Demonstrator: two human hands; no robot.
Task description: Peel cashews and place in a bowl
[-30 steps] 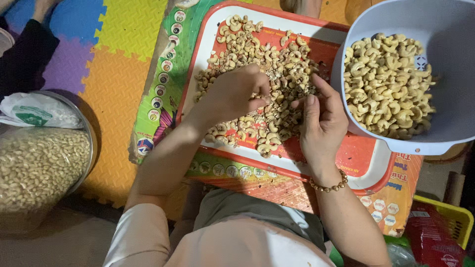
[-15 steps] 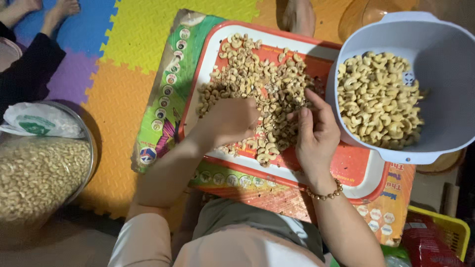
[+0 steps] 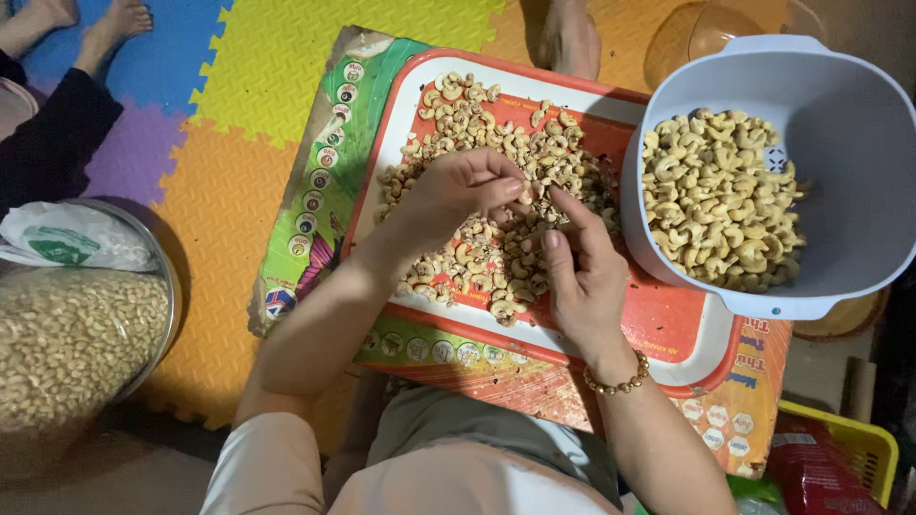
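The person sits over a red-and-white tray [image 3: 687,334] that rests on a printed cardboard sheet [image 3: 329,162], both laid on a foam mat [image 3: 219,219] of bright puzzle tiles. A loose heap of cashews [image 3: 477,124] covers the far and middle part of the tray.

The left hand [image 3: 458,191] hangs over the middle of the heap, palm down, its fingers curled together with the tips drawn toward the thumb — whether a nut is pinched there cannot be told. The right hand [image 3: 582,277] lies just right of it, on the near side of the heap, its fingers half folded and the forefinger stretched up toward the left hand's fingertips, so the two hands nearly meet over the nuts. Whether it grips anything cannot be told either. A bead bracelet [image 3: 620,381] rings the right wrist.

At the right, overlapping the tray's edge, stands a pale tub [image 3: 849,124] holding a pile of paler cashews. At the near left sits a metal basin [image 3: 172,286] full of nuts, with a crumpled plastic bag [image 3: 76,238] lying on its far rim. At the far left another person's dark sleeve [image 3: 48,133] and bare feet [image 3: 114,19] rest on the mat — well apart from the tray. A yellow basket [image 3: 849,429] shows at the near right corner.
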